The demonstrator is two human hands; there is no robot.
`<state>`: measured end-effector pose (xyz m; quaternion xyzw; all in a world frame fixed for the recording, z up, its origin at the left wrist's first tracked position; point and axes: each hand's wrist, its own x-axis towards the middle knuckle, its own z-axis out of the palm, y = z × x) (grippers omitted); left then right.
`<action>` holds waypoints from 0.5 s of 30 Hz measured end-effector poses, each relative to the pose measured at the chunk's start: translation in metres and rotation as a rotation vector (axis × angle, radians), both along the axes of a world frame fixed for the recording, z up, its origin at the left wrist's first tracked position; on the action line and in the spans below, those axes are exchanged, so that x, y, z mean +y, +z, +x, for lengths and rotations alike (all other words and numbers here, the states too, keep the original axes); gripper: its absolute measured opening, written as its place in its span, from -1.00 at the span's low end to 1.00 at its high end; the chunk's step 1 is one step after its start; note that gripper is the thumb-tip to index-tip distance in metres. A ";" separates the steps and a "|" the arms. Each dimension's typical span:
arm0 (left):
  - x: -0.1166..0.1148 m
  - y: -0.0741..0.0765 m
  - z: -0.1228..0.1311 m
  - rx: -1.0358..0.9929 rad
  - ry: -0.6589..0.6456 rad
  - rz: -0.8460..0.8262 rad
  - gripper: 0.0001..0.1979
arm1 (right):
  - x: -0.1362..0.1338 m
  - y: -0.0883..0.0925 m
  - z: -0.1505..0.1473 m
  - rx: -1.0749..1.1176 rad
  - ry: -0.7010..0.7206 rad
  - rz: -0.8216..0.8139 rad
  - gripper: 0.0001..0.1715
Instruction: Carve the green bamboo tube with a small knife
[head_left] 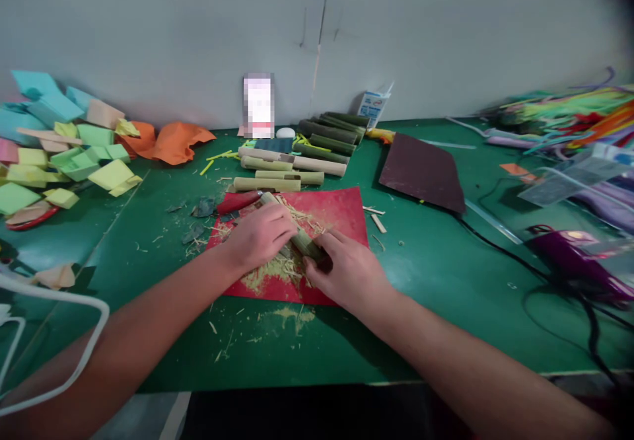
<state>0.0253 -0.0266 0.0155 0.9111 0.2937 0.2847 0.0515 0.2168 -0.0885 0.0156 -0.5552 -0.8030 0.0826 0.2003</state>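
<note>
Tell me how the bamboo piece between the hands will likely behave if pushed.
The bamboo piece is probably stiff: it runs straight from the left hand to the right hand. Its rounded side suggests it could roll. Loose shavings around it on the red sheet might let it slide.

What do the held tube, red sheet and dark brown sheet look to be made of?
Tube: probably bamboo, dull green-tan; straw-like shavings lie around it.
Red sheet: perhaps paper or thin felt, matte; it lies thin and flat.
Dark brown sheet: possibly sandpaper or card, matte; no grain can be made out.
</note>
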 end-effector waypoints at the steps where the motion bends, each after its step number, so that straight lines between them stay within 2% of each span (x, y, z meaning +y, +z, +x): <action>1: 0.001 0.000 -0.001 -0.013 0.037 0.023 -0.79 | 0.000 0.000 0.000 0.006 -0.004 -0.002 -0.86; 4: 0.003 -0.001 -0.002 -0.029 0.114 0.068 -0.77 | 0.000 0.000 -0.001 0.007 -0.017 0.000 -0.87; 8: 0.003 -0.002 0.000 0.048 0.022 0.039 -0.75 | 0.001 -0.001 -0.002 -0.005 -0.005 0.013 -0.88; 12: 0.006 -0.002 -0.002 0.003 0.120 0.102 -0.74 | 0.001 -0.002 -0.001 0.009 -0.001 0.016 -0.87; 15: 0.006 -0.003 -0.002 0.057 0.075 0.068 -0.74 | 0.000 -0.001 -0.002 -0.001 -0.010 0.000 -0.89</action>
